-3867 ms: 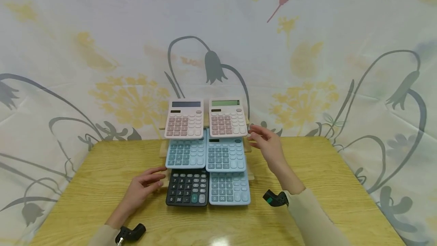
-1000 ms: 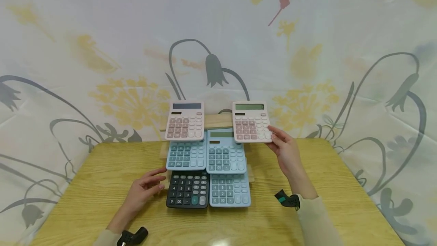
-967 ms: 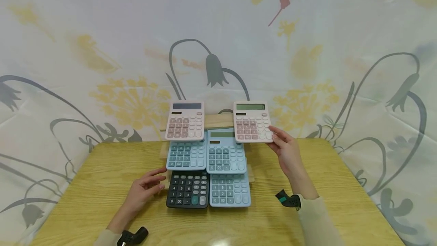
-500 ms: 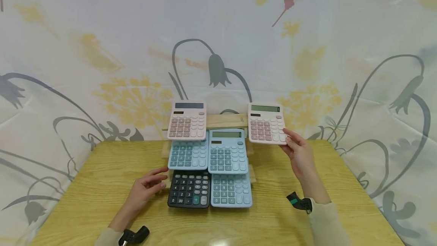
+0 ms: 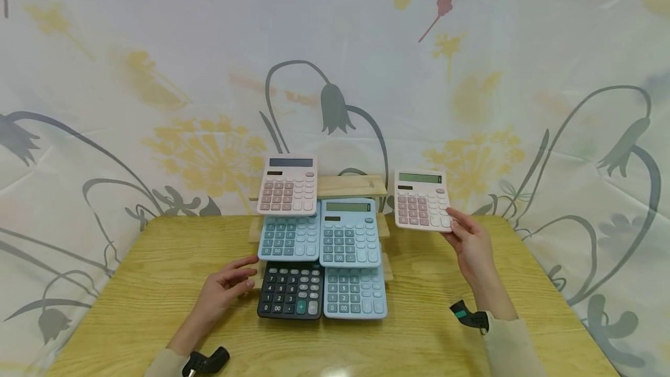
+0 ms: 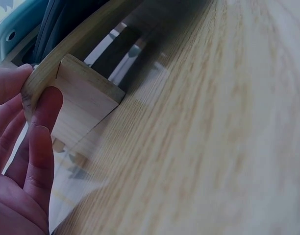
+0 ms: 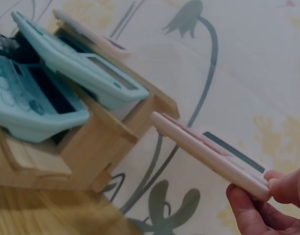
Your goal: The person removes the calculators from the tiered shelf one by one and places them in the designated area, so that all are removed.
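Note:
In the head view my right hand (image 5: 475, 249) pinches a pink calculator (image 5: 421, 202) at its lower right corner, thumb above and fingers beneath. In the right wrist view that pink calculator (image 7: 213, 156) is in the air, apart from the stepped wooden rack (image 7: 91, 161). My left hand (image 5: 220, 290) is at the rack's lower left side. The left wrist view shows its fingers (image 6: 46, 107) gripping the end of a wooden slat (image 6: 66, 46). A second pink calculator (image 5: 288, 185) leans on the top tier's left; the bare top slat (image 5: 350, 185) shows beside it.
Two light blue calculators (image 5: 349, 231) lean on the middle tier. Below them are a black calculator (image 5: 290, 291) and another blue calculator (image 5: 356, 292). The rack stands on a wood-grain table (image 5: 183, 237) before a flower-patterned backdrop (image 5: 335, 28).
My right hand has taken the right pink calculator off the top tier and carried it rightward, lately a little lower. My left hand stays at the rack.

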Demonstrator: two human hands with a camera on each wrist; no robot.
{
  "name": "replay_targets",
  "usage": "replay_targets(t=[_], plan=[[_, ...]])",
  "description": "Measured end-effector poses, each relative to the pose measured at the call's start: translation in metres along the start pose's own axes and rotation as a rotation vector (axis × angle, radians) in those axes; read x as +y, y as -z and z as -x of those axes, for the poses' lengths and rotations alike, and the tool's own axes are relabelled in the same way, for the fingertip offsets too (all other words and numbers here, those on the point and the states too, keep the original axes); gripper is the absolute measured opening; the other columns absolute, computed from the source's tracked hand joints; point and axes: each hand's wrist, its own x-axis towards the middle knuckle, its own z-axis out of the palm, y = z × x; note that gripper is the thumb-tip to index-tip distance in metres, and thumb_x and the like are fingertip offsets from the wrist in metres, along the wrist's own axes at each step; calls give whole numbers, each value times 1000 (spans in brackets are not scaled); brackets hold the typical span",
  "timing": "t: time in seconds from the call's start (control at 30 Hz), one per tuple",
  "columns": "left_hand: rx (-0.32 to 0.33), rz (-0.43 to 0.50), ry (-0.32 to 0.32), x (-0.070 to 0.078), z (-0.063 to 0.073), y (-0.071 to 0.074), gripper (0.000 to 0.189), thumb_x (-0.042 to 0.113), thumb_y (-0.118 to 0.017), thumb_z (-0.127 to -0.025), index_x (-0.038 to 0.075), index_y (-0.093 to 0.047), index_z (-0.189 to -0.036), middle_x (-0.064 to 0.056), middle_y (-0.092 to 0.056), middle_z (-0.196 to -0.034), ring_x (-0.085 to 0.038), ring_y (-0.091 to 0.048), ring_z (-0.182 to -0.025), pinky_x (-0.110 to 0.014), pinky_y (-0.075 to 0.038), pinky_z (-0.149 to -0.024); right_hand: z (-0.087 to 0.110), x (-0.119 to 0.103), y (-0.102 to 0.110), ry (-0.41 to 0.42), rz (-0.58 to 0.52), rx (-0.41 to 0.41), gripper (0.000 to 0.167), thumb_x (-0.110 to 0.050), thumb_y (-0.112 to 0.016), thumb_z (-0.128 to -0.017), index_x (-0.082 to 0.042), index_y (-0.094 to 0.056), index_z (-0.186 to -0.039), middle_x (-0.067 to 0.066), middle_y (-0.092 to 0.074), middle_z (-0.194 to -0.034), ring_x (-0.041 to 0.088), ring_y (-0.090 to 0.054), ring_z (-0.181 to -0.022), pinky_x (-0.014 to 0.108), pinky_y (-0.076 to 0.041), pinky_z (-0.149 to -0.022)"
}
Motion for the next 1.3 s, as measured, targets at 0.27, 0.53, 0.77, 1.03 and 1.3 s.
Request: replay_targets(t=[0.27, 0.53, 0.77, 1.03, 1.3], plan=[[-2, 11, -17, -1, 0, 0, 20, -1, -70, -90, -8, -71, -109, -16, -60, -132, -5, -62, -100, -22, -53, -69, 0, 15, 12, -44, 59, 23, 42, -2, -37, -106, 10, -36, -147, 0, -52, -121, 3, -62, -101, 19, -50, -89], [-2, 36, -18, -2, 1, 1, 20, -3, -69, -90, -11, -70, -108, -6, -63, -130, -8, -63, -97, -22, -52, -67, -1, 28, 22, -132, 128, 57, 44, -4, -34, -107, 6, -33, -151, 2, -50, -125, 0, -59, -101, 17, -49, -89], [-2, 38, -10, 0, 1, 0, 20, -2, -69, -90, -10, -71, -108, -8, -63, -131, -11, -63, -97, -23, -52, -67, -1, 40, 29, -148, 153, 53, 44, -5, -36, -107, 7, -33, -150, 4, -48, -127, -1, -59, -101, 18, -49, -90], [4, 37, -2, 1, 1, 0, 20, -1, -70, -90, -10, -71, -109, -6, -63, -130, -9, -63, -97, -22, -52, -68, -1, 59, 31, -196, 226, 20, 44, -4, -35, -108, 6, -34, -150, 20, -35, -147, -1, -53, -106, 19, -48, -92], [0, 27, 18, 3, 1, -1, 20, 1, -69, -92, -7, -71, -110, -15, -60, -133, -16, -63, -97, -24, -53, -69, 3, 72, 24, -237, 238, -19, 44, -2, -30, -108, 6, -32, -151, 22, -26, -156, 16, -42, -129, 16, -46, -93]])
